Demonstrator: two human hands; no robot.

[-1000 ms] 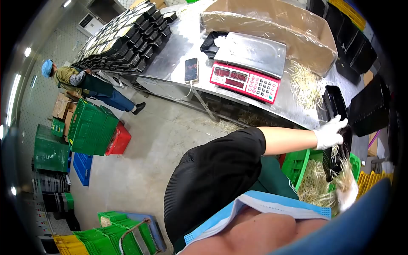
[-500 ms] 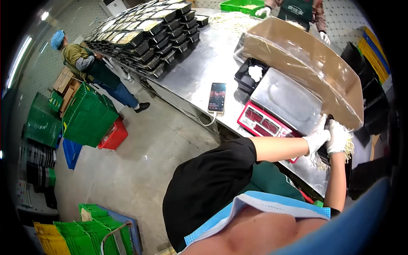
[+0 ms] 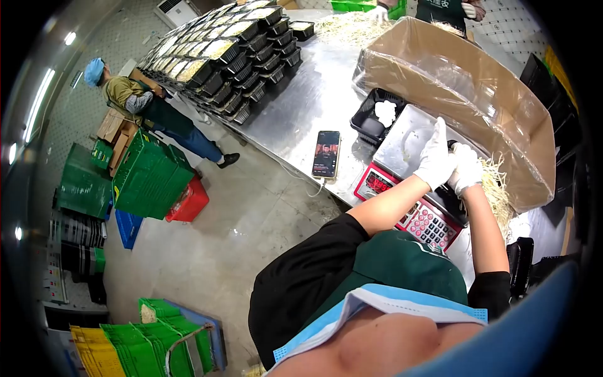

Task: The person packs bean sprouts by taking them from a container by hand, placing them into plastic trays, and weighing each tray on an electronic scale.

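Observation:
Both hands wear white gloves and are close together over the steel plate of a red scale (image 3: 405,141). My left hand (image 3: 436,157) has its fingers stretched out above the plate. My right hand (image 3: 466,168) is curled at the edge of a black tray (image 3: 447,202), which lies partly over the scale; my hands hide much of it. Pale sprouts (image 3: 496,195) lie beside my right wrist. A small black tray (image 3: 375,118) with something white in it sits left of the scale, and a phone (image 3: 326,154) lies on the steel table (image 3: 286,119).
Stacked filled black trays (image 3: 232,53) stand at the table's far left. A large plastic-lined cardboard box (image 3: 465,94) is behind the scale. A co-worker's gloved hand (image 3: 379,14) is at the far side. Another person (image 3: 144,103) stands left, near green crates (image 3: 151,176).
My hands have moved from the right side of the table, by the green crate, up to the scale with the black tray. The scale's display now shows lit red digits.

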